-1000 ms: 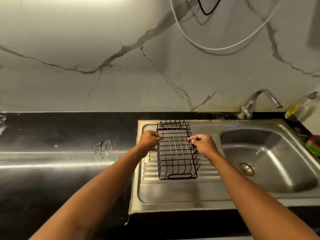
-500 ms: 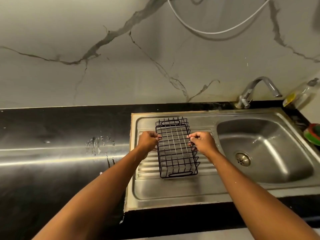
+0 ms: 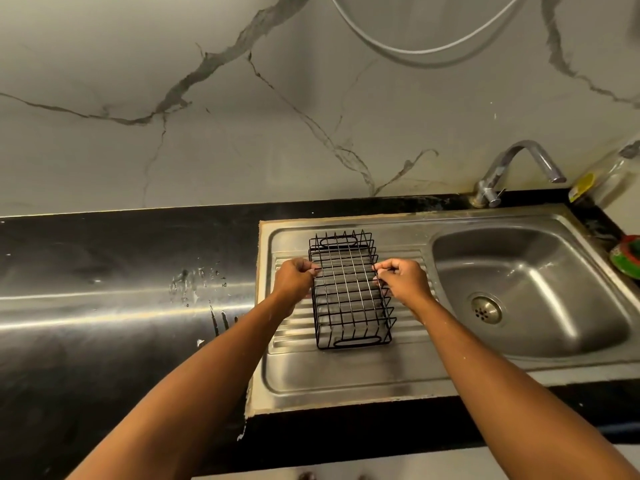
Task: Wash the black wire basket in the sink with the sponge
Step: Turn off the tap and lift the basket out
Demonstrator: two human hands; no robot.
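Note:
The black wire basket (image 3: 348,292) sits upside down on the ribbed steel drainboard (image 3: 294,344), left of the sink bowl (image 3: 540,282). My left hand (image 3: 294,277) pinches the wire on its left side and my right hand (image 3: 403,278) pinches the wire on its right side. A green and red sponge or scrubber (image 3: 628,254) lies on the counter at the far right edge, partly cut off by the frame.
The tap (image 3: 512,168) stands behind the sink bowl, spout over it, no water running. A clear bottle with a yellow label (image 3: 602,178) leans at the back right. A black counter (image 3: 121,289) with wet marks stretches left. A white hose hangs on the marble wall.
The view has tilted down and shifted a little; both hands still hold the basket in the same place on the drainboard.

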